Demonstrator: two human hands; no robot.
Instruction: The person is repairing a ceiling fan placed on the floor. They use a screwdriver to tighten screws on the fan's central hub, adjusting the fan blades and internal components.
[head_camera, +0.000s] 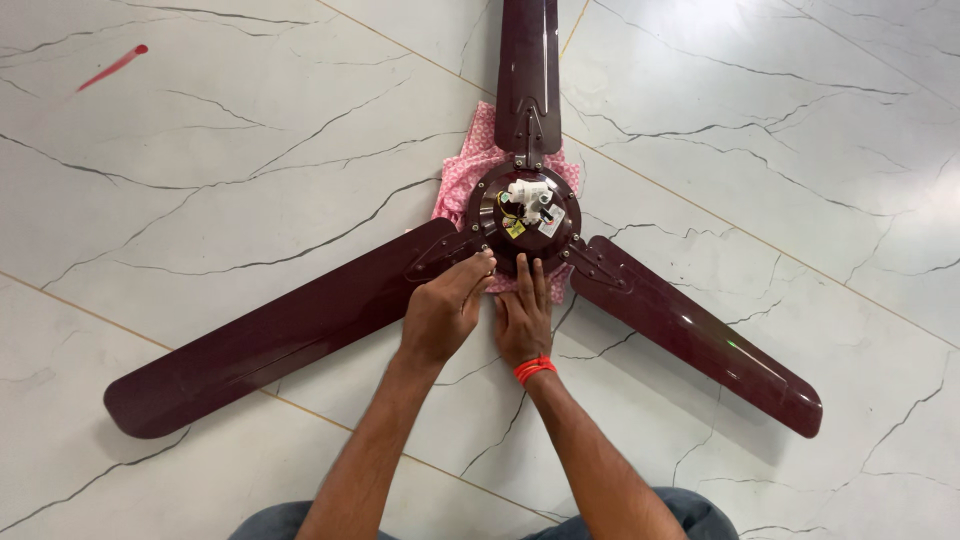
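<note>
- Knees in blue jeans show at the bottom edge, closest to me, with both my forearms reaching out from between them over the floor.
- Left of the two, my left hand is curled, the fingers bent down, the fingertips pressing at the lower left rim of the fan's round middle, where a blade bracket meets it. I cannot tell whether anything small is pinched under them.
- Beside it, touching it, my right hand lies open and flat, palm down, fingers straight and pointing up toward the fan's middle. An orange band sits on that wrist.
- Just beyond both hands is the ceiling fan, dark maroon, lying on the floor. Its round motor housing is directly past my fingertips, with a white plastic part and some wires on its top.
- Three blades spread out from it: one runs down to the left past my left hand, one runs down to the right past my right hand, one goes straight up and out of view.
- Under the middle of the fan lies a pink patterned cloth; my right fingers rest on its lower edge.
- Marble-look tiles, white with dark veins, make up the floor, and a red streak marks the far upper left.
</note>
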